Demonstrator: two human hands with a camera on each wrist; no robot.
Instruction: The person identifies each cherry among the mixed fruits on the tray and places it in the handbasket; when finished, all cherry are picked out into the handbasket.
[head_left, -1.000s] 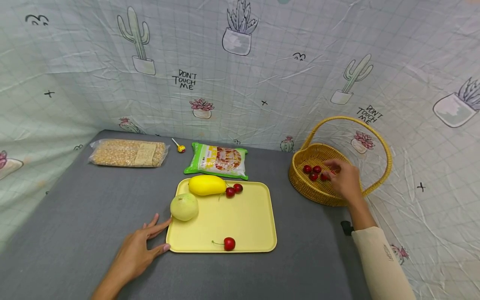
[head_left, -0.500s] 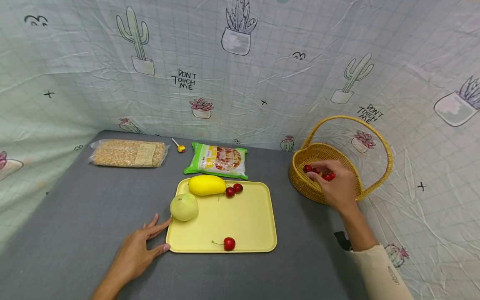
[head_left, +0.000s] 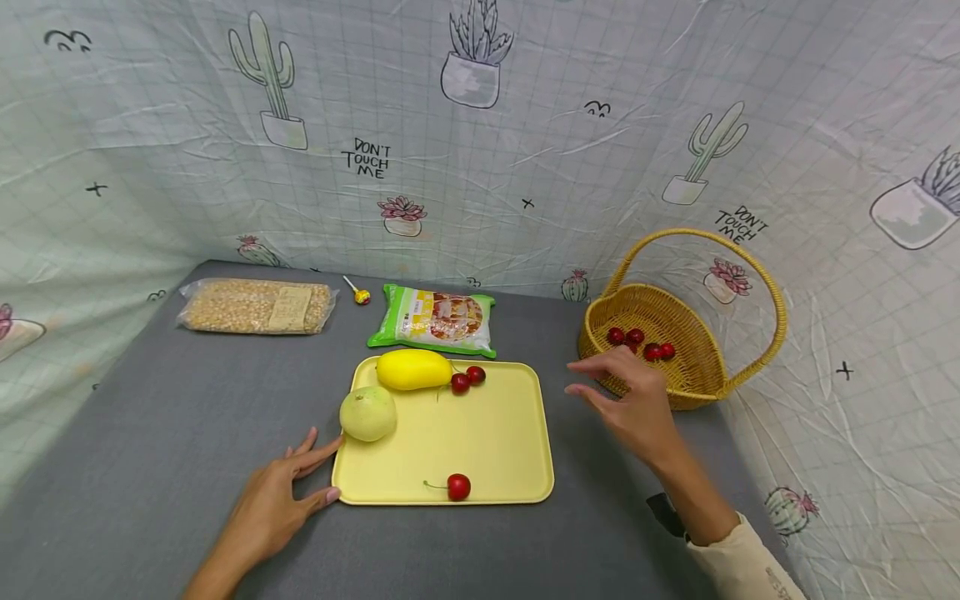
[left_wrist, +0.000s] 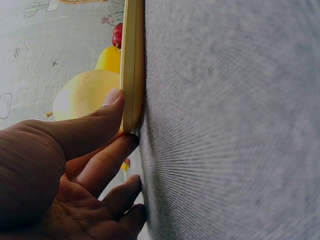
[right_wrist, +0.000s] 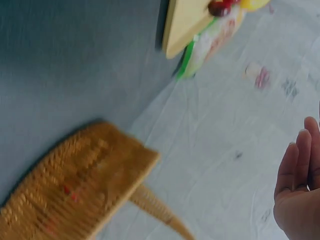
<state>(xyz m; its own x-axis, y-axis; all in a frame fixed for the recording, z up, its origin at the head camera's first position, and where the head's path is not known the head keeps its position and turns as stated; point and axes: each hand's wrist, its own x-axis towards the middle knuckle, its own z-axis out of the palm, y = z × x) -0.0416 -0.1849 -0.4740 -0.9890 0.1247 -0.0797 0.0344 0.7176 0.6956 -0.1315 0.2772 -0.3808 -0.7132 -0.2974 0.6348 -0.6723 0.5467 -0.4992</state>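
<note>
Grey tabletop [head_left: 142, 433]; yellow tray [head_left: 480, 433], long axis sideways; left hand [head_left: 268, 502] uncurled against its edge, right hand [head_left: 637, 410] loosely parted, empty

hands [head_left: 273, 504] [head_left: 641, 407] well apart, thumbs [left_wrist: 92, 125] clear of fingers [left_wrist: 107, 165]

Red cherries [head_left: 459, 487] lie in the yellow tray [head_left: 480, 442] and wicker basket [head_left: 678, 329].
</note>
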